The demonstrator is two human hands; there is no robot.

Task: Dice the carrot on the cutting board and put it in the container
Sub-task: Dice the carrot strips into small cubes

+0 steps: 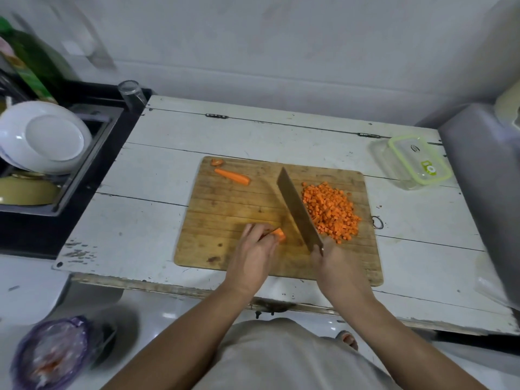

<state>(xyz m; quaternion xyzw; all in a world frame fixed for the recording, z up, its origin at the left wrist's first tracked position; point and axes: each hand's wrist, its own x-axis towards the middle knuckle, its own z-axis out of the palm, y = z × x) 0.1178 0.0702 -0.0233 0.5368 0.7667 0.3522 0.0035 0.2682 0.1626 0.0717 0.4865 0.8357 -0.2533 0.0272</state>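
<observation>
Midway through dicing, head view: left hand (pixel 254 249) pinches short carrot piece (pixel 279 235) on cutting board (pixel 225 209); right hand (pixel 334 263) grips knife (pixel 298 211), blade between piece and diced heap (pixel 332 211). Long carrot strip (pixel 232 176) waits at far corner. Container (pixel 416 163) stands lidded, well apart. Best practice: keep fingertips tucked, cuts even.

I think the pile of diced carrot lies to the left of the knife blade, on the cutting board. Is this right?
Not quite. In the head view the pile of diced carrot lies to the right of the knife blade, on the cutting board.
</observation>
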